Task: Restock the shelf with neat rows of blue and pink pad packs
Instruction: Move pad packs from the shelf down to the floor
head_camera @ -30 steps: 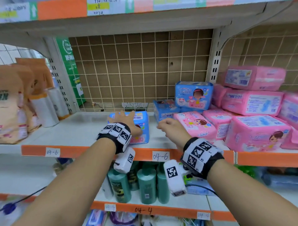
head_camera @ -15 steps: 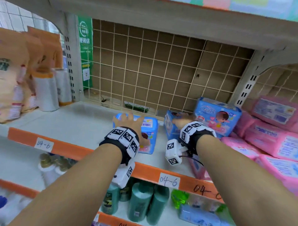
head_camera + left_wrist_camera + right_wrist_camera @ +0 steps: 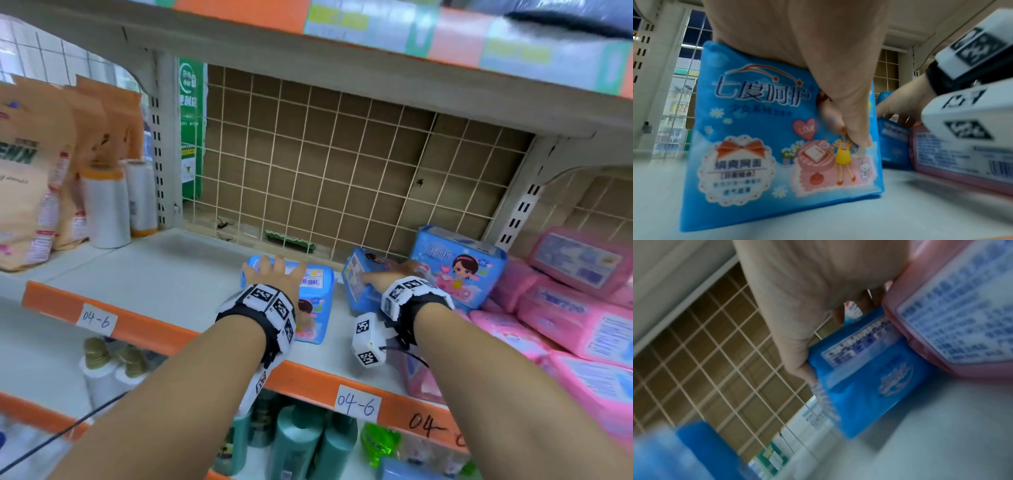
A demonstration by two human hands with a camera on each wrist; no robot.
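Observation:
On the white shelf (image 3: 147, 284) my left hand (image 3: 274, 274) lies over a blue pad pack (image 3: 317, 294). In the left wrist view that blue pack (image 3: 746, 146) faces the camera, my palm on its top edge and my thumb (image 3: 849, 113) down its printed front. My right hand (image 3: 392, 272) grips a second blue pack (image 3: 358, 284) further back; its thumb (image 3: 797, 356) clamps the blue pack's (image 3: 869, 378) edge, the fingers behind it. A third blue pack (image 3: 457, 267) stands upright beside it. Pink packs (image 3: 565, 308) are piled at the right.
Orange bags (image 3: 30, 178) and white rolls (image 3: 106, 205) stand at the shelf's left. A wire mesh backing (image 3: 342, 178) closes the rear, with an upper shelf (image 3: 308, 58) close overhead. Green bottles (image 3: 301, 442) fill the shelf below the orange edge strip (image 3: 144, 334).
My right hand went from the shelf's front, by the pink packs, back to the second blue pack and took hold of it. My left hand stayed on its blue pack. The head view swung left.

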